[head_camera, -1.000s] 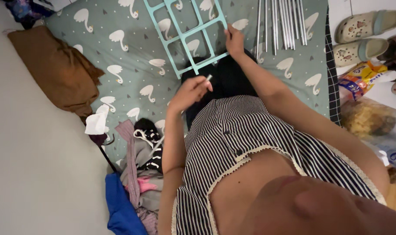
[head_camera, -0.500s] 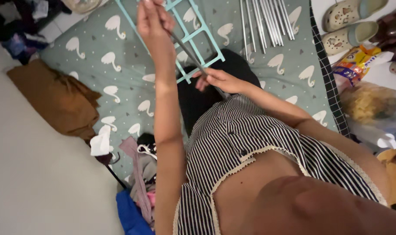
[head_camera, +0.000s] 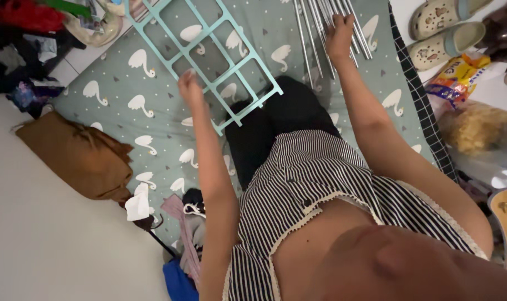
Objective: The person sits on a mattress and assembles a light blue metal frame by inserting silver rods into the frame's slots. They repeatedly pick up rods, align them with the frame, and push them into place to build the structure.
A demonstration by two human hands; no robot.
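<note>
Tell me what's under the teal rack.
The swan-print sheet shows through the openings of the teal rack. The left hand rests on the rack's edge. What lies beneath the sheet is hidden.

Yellow-orange snack packet (head_camera: 457,78) with blue-red print is lying well to the right of your right hand (head_camera: 341,38), beside the mat edge. Clear crinkly bag (head_camera: 479,131) holding something tan is sitting just below it, nearer you. No screens or signs showing.
</note>
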